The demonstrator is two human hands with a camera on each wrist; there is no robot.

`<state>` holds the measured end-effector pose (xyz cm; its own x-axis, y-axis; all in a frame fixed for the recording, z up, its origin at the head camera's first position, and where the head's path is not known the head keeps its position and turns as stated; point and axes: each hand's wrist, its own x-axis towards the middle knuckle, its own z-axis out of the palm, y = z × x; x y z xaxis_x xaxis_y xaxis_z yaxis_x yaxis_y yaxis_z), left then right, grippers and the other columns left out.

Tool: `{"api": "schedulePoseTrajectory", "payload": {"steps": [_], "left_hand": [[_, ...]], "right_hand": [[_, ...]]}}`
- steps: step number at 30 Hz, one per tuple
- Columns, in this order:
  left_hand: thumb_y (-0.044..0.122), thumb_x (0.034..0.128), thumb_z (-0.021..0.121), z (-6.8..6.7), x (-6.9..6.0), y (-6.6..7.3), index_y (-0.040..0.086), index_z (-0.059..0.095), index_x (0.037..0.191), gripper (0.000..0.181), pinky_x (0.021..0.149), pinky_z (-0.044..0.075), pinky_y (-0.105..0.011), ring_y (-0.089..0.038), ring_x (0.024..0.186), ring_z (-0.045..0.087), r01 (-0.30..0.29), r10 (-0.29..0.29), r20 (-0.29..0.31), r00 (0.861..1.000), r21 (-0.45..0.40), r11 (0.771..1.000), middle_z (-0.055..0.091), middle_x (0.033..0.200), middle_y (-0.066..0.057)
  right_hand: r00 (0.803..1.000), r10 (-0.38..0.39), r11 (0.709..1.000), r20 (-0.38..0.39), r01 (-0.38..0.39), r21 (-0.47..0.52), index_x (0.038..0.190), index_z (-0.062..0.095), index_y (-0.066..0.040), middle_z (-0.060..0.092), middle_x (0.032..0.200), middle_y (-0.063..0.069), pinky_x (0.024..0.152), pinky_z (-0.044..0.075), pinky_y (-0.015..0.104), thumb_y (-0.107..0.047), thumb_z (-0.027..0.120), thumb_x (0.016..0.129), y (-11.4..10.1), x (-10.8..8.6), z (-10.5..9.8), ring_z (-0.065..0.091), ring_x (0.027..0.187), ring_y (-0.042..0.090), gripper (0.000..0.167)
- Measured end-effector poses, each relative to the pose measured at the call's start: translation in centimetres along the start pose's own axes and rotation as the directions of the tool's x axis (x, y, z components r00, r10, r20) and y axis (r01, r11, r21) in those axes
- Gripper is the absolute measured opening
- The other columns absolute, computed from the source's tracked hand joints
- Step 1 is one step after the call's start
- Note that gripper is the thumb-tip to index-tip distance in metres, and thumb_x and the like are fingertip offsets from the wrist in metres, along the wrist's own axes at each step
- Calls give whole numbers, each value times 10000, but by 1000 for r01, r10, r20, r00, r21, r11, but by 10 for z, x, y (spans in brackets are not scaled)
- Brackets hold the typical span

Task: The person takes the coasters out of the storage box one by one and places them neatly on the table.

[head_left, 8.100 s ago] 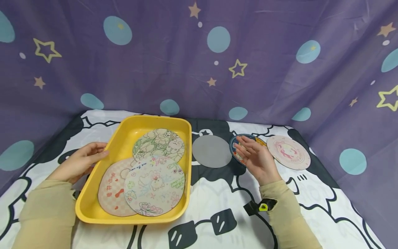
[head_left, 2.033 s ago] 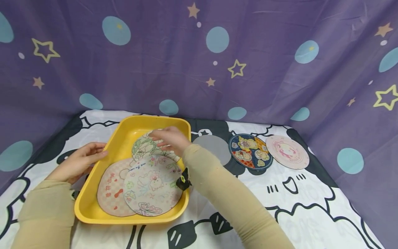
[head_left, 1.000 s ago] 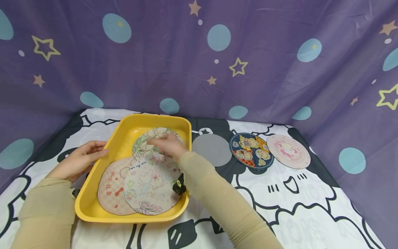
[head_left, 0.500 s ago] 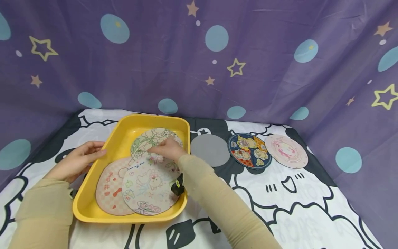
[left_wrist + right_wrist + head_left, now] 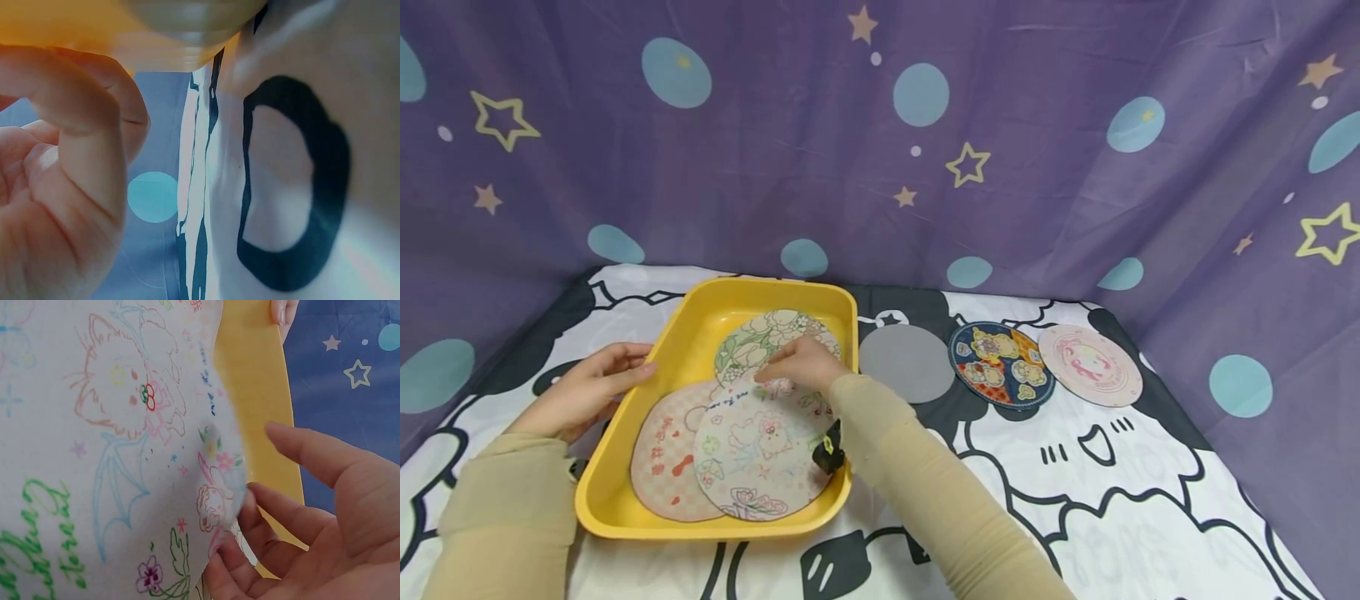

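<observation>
In the head view a yellow tray (image 5: 592,510) holds three round printed mats. A white doodle-print mat (image 5: 767,467) lies in front, overlapping a pink checked mat (image 5: 662,450) and a green floral mat (image 5: 748,346). My left hand (image 5: 591,387) rests at the tray's left side, with bent fingers at the wall in the left wrist view. My right hand (image 5: 805,365) reaches to the white mat's far edge. In the right wrist view its fingertips (image 5: 249,503) touch and go under that edge, while the thumb (image 5: 306,445) stays apart from the mat.
Right of the tray, a plain grey disc (image 5: 906,362), a dark blue cartoon mat (image 5: 1000,367) and a pale pink mat (image 5: 1092,365) lie in a row on the black-and-white tablecloth (image 5: 1150,517). A purple star-print curtain (image 5: 1030,200) hangs behind the table.
My right hand has moved left from above the dark blue mat into the tray, then nearer to the white mat's far edge. The left hand has stayed at the tray.
</observation>
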<state>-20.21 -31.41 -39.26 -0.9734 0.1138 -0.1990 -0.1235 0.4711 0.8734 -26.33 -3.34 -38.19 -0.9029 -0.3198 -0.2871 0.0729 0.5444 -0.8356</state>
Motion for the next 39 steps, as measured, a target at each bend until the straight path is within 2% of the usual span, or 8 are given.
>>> {"api": "schedulePoseTrajectory", "payload": {"steps": [3, 6, 13, 16, 23, 31, 35, 39], "left_hand": [[429, 1042, 456, 0, 0, -1, -84, 178, 1507, 746, 799, 568, -260, 25, 926, 584, 4, -4, -1, 1000, 1, 1000, 405, 1392, -252], [424, 1042, 457, 0, 0, -2, -87, 178, 1506, 743, 798, 570, -261, 24, 924, 585, 4, -4, -2, 1000, 0, 1000, 408, 1389, -250], [418, 1040, 468, 0, -1, -2, -84, 188, 1502, 738, 796, 573, -261, 9, 926, 590, 3, -3, -9, 1000, -8, 1000, 423, 1367, -236], [426, 1039, 467, 0, -1, -2, -79, 187, 1504, 741, 799, 572, -261, 5, 929, 590, 6, -6, -9, 1000, -4, 1000, 422, 1369, -229], [437, 1037, 465, 0, 0, -2, -78, 184, 1507, 752, 797, 573, -268, 3, 929, 592, 3, -3, -3, 1000, -2, 1000, 415, 1380, -248], [441, 1033, 472, -2, 0, -2, -76, 187, 1505, 756, 803, 573, -270, 6, 931, 594, 3, -3, -1, 1000, -11, 1000, 420, 1369, -231], [426, 1040, 463, -2, 1, -3, -85, 181, 1504, 745, 798, 573, -269, 8, 931, 590, -2, 2, 5, 1000, -14, 1000, 420, 1368, -235], [420, 1045, 452, 0, 1, -2, -83, 183, 1502, 732, 799, 573, -264, 15, 926, 586, -1, 1, 0, 1000, -4, 1000, 412, 1380, -244]], "right_hand": [[1000, 14, 1000, 16, -13, -14, 1114, 749, -138, 666, 1215, -33, 1047, 455, 389, -242, 845, 784, -1, 0, 0, 587, 1117, 162, 359], [998, 44, 998, 52, -41, -52, 1096, 742, -135, 665, 1149, -39, 1034, 454, 362, -204, 851, 772, -1, -1, 0, 579, 1054, 138, 349], [994, 42, 995, 97, -33, -91, 850, 710, -135, 633, 941, -31, 917, 464, 331, -159, 864, 743, 1, -5, 0, 549, 889, 145, 189], [995, 38, 997, 98, -31, -73, 827, 687, -144, 628, 913, -29, 851, 468, 310, -138, 862, 742, 2, -7, 0, 552, 848, 141, 195], [991, 17, 1000, 136, -20, 16, 847, 728, -136, 699, 816, 3, 696, 514, 280, -75, 834, 767, 1, -14, -2, 623, 719, 158, 146], [984, 19, 991, 179, -41, 124, 885, 726, -142, 709, 854, 4, 703, 554, 300, -43, 827, 764, -1, -19, -5, 645, 705, 169, 186], [979, 51, 987, 199, -80, 140, 912, 726, -164, 717, 879, 12, 673, 565, 318, -49, 848, 736, 0, -17, -6, 659, 709, 180, 242], [972, 85, 990, 218, -106, 89, 951, 709, -191, 708, 911, 12, 691, 560, 337, -90, 876, 707, 4, -11, -5, 661, 760, 191, 313]]}}
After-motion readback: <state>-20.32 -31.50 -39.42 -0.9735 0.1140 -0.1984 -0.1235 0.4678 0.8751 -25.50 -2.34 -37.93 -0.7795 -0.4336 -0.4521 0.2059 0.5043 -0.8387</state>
